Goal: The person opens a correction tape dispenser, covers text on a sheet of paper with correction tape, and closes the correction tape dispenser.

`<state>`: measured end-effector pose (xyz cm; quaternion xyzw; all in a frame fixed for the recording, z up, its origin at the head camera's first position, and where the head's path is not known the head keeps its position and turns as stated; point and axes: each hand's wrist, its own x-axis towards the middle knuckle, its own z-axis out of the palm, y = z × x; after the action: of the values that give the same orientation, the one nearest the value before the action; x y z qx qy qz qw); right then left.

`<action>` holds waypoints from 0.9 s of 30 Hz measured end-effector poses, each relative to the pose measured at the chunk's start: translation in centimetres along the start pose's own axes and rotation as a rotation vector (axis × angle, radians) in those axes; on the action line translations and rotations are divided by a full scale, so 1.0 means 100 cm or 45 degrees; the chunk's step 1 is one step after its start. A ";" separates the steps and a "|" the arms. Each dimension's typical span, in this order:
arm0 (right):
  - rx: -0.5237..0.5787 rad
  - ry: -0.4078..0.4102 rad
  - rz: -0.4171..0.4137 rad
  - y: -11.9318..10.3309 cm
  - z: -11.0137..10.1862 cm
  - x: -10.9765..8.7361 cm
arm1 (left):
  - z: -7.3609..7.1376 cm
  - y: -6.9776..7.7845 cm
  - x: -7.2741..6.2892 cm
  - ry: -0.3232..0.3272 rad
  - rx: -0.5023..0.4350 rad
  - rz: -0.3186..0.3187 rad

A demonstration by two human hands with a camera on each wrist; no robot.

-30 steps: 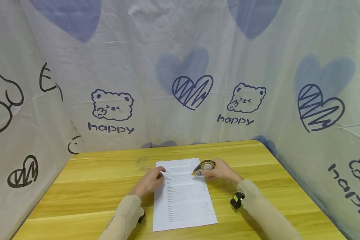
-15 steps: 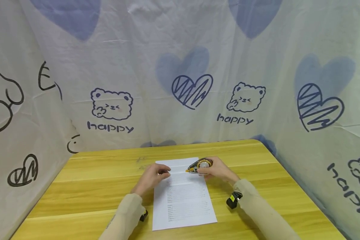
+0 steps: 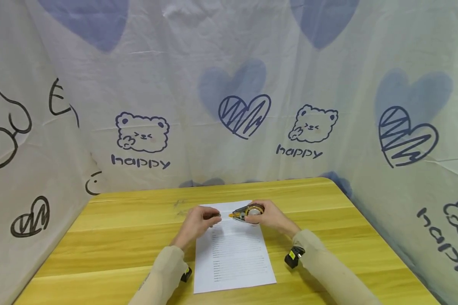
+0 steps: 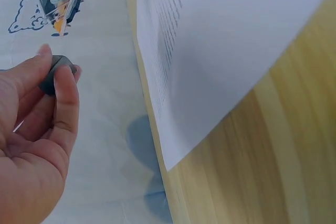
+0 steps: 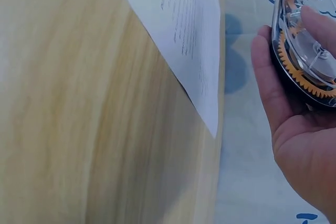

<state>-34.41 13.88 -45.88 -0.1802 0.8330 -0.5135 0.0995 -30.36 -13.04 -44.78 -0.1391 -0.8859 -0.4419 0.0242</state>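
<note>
Over the upper part of a printed sheet of paper (image 3: 236,262), both hands are raised close to each other. My left hand (image 3: 196,224) pinches a small dark grey cap (image 4: 56,74) between thumb and fingertips; in the head view the fingers mostly hide it. A correction tape (image 3: 249,213) with a clear case, an orange gear and an orange tip is gripped by my right hand (image 3: 272,219). Its tip points left at the cap, with a small gap between them. The right wrist view shows the thumb lying over the clear case of the correction tape (image 5: 302,61).
The paper lies on a yellow wood-grain table (image 3: 126,241). A white curtain (image 3: 191,140) with hearts and bears hangs behind the table and at both sides. A small black wrist camera (image 3: 294,256) sits on the right sleeve.
My right hand has moved left with the correction tape. The left hand has come up and right over the paper with the cap, so the gap between them has narrowed.
</note>
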 end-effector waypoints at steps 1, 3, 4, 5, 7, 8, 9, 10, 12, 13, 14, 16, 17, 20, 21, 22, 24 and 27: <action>-0.001 0.011 0.003 -0.001 0.001 0.000 | 0.000 0.000 0.000 0.000 -0.014 0.006; -0.004 0.032 0.020 -0.002 0.002 0.001 | 0.001 0.002 0.000 0.007 -0.037 0.010; -0.005 0.041 0.027 -0.003 0.002 0.001 | 0.002 0.002 0.000 0.011 -0.046 0.016; -0.004 0.047 0.026 -0.003 0.002 0.001 | 0.002 0.002 0.001 0.018 -0.051 0.029; -0.001 0.048 0.020 -0.004 0.003 0.001 | 0.004 0.003 0.001 0.023 -0.063 0.068; 0.006 0.043 0.018 -0.005 0.003 0.001 | 0.005 0.003 0.002 0.025 -0.071 0.077; 0.010 0.036 0.007 -0.006 0.003 0.001 | 0.005 0.004 0.002 0.026 -0.078 0.092; 0.014 0.029 -0.004 -0.007 0.004 0.001 | 0.006 0.004 0.003 0.023 -0.083 0.102; 0.028 0.012 -0.023 -0.008 0.004 0.000 | 0.007 0.006 0.003 0.011 -0.107 0.110; 0.036 0.006 -0.033 -0.009 0.005 0.000 | 0.007 0.007 0.003 0.003 -0.119 0.104; 0.040 -0.002 -0.041 -0.010 0.005 0.000 | 0.008 0.008 0.003 -0.002 -0.130 0.097; 0.047 -0.010 -0.061 -0.010 0.006 -0.001 | 0.009 0.009 0.004 -0.016 -0.148 0.093; 0.056 -0.015 -0.066 -0.010 0.006 -0.001 | 0.009 0.009 0.004 -0.022 -0.158 0.099; 0.073 -0.034 -0.079 -0.009 0.007 0.000 | 0.011 0.009 0.005 -0.034 -0.186 0.112; 0.080 -0.038 -0.084 -0.009 0.008 0.000 | 0.012 0.009 0.005 -0.037 -0.198 0.114; 0.091 -0.043 -0.081 -0.008 0.008 0.001 | 0.013 0.009 0.005 -0.039 -0.207 0.116; 0.099 -0.052 -0.089 -0.007 0.009 0.001 | 0.013 0.010 0.005 -0.043 -0.224 0.109; 0.103 -0.058 -0.093 -0.010 0.009 -0.001 | 0.013 0.011 0.005 -0.051 -0.237 0.102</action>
<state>-33.85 12.76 -45.40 -0.2181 0.8020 -0.5457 0.1068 -30.47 -11.28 -44.68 -0.1848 -0.8351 -0.5181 0.0110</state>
